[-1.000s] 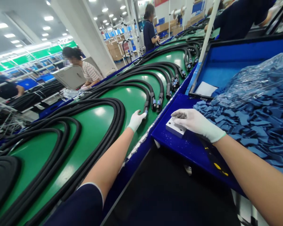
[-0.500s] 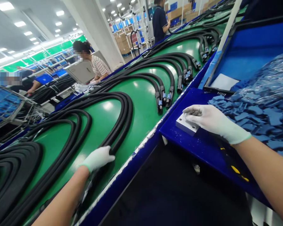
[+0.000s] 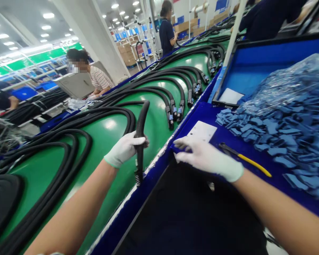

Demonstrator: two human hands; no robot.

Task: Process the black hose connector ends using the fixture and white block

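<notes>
Many black corrugated hoses loop across the green conveyor. Near its right edge the left hand is wrapped around one hose end, raised off the belt. It looks light, ribbed and bendy, best gripped close behind the fitting, which is hard to make out here. Farther right, the right hand lies flat, fingers spread, holding nothing, on the blue counter near a white plate, a yellow-handled tool and blue pads.
</notes>
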